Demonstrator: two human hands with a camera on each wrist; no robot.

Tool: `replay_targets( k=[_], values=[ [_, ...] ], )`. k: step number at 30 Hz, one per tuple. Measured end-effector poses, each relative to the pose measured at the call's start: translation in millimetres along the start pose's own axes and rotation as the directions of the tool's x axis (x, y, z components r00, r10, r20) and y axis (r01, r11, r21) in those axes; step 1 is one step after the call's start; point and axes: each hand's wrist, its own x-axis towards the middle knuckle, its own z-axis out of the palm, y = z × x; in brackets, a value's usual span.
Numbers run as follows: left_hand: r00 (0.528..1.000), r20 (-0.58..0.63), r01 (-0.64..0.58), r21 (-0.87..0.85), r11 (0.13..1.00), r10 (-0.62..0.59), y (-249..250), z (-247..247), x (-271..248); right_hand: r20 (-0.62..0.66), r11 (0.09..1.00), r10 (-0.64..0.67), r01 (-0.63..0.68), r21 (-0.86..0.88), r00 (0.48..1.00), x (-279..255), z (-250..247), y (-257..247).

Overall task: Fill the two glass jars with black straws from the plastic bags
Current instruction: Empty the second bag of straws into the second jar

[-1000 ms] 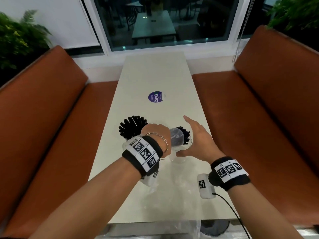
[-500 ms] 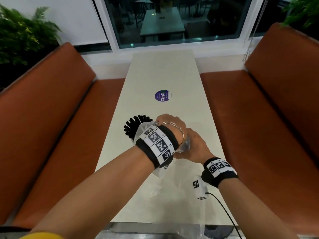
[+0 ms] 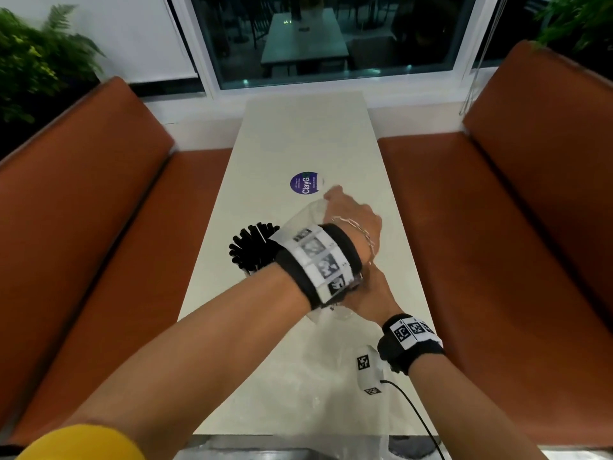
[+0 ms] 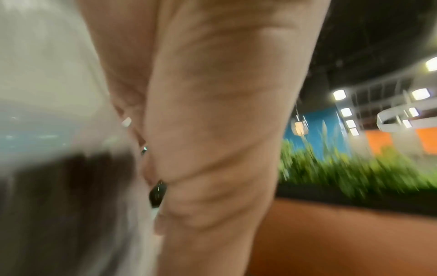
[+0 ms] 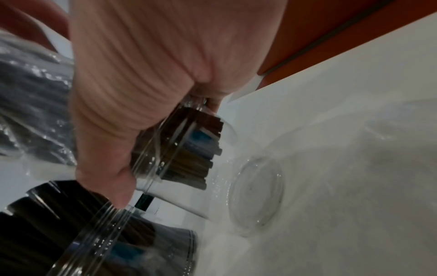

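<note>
One glass jar (image 3: 252,249) stands on the white table (image 3: 298,144), left of my hands, with black straws fanned out of its mouth. My left hand (image 3: 351,217) grips a clear plastic bag (image 3: 306,215) and is raised over my right hand. In the blurred left wrist view the bag (image 4: 59,186) shows dark straws inside. My right hand (image 3: 374,293), mostly hidden under the left wrist, holds the second glass jar (image 5: 184,149) by its neck, tilted, with black straws inside. The first jar (image 5: 71,224) is at the lower left of the right wrist view.
An empty clear plastic bag (image 3: 331,376) lies on the table near the front edge. A purple round sticker (image 3: 304,184) marks the table's middle. Orange benches (image 3: 99,227) run along both sides. A white tagged device (image 3: 368,370) with a cable hangs by my right wrist.
My left hand has moved forward and to the right with the plastic bag, crossing over my right hand. My right hand, open one second ago, now grips the second jar.
</note>
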Motion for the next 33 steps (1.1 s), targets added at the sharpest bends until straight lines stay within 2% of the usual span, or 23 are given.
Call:
replay_targets(
  k=[2, 4, 6, 8, 10, 13, 15, 19, 22, 25, 27, 29, 31, 33],
  values=[
    [0.992, -0.106, 0.053, -0.122, 0.991, -0.066, -29, -7, -15, -0.03, 0.996, -0.006, 0.008, 0.088, 1.0, -3, 0, 0],
    [0.975, -0.156, 0.091, -0.358, 0.929, -0.156, -59, -3, -32, -0.054, 0.99, 0.003, 0.005, 0.143, 0.999, -5, -1, -4],
    [0.973, -0.117, 0.083, -0.62, 0.78, -0.197, -80, 13, -44, -0.069, 0.989, 0.007, 0.004, 0.15, 0.998, -5, -1, -4],
    [0.977, -0.099, 0.053, -0.749, 0.661, -0.191, -83, 33, -49, -0.066, 0.989, 0.005, 0.005, 0.147, 0.998, -6, -1, -7],
    [0.948, -0.193, 0.022, -0.754, 0.657, -0.252, -76, 50, -42, -0.049, 0.984, 0.019, -0.01, 0.177, 0.999, -5, 0, -8],
    [0.842, -0.367, -0.025, -0.758, 0.652, -0.394, -67, 52, -32, -0.043, 0.984, 0.012, -0.004, 0.177, 0.999, -6, 0, -13],
    [0.772, -0.459, -0.084, -0.759, 0.646, -0.439, -65, 45, -26, -0.039, 0.988, 0.008, -0.002, 0.152, 0.999, -7, 0, -17],
    [0.802, -0.448, -0.047, -0.706, 0.707, -0.395, -60, 30, -18, -0.051, 0.991, 0.015, -0.008, 0.137, 0.999, -7, -1, -21],
    [0.814, -0.387, -0.041, -0.782, 0.622, -0.433, -63, 28, -16, -0.044, 0.989, 0.033, -0.027, 0.147, 0.998, -6, 0, -21],
    [0.903, -0.233, 0.089, -0.723, 0.685, -0.362, -65, 28, -18, -0.053, 0.993, 0.019, -0.012, 0.12, 0.998, -7, 0, -22],
    [0.911, -0.211, 0.091, -0.733, 0.674, -0.353, -70, 24, -20, -0.057, 0.994, 0.009, -0.002, 0.111, 0.998, -7, 0, -24],
    [0.871, -0.282, 0.033, -0.784, 0.62, -0.403, -77, 12, -24, -0.056, 0.994, 0.007, -0.001, 0.107, 0.998, -7, 0, -23],
    [0.794, -0.358, 0.007, -0.802, 0.598, -0.491, -86, -5, -38, -0.056, 0.994, 0.014, -0.008, 0.107, 0.998, -8, 0, -24],
    [0.739, -0.42, -0.034, -0.804, 0.594, -0.527, -97, -19, -55, -0.056, 0.993, 0.024, -0.018, 0.117, 0.998, -6, 1, -23]
  ],
)
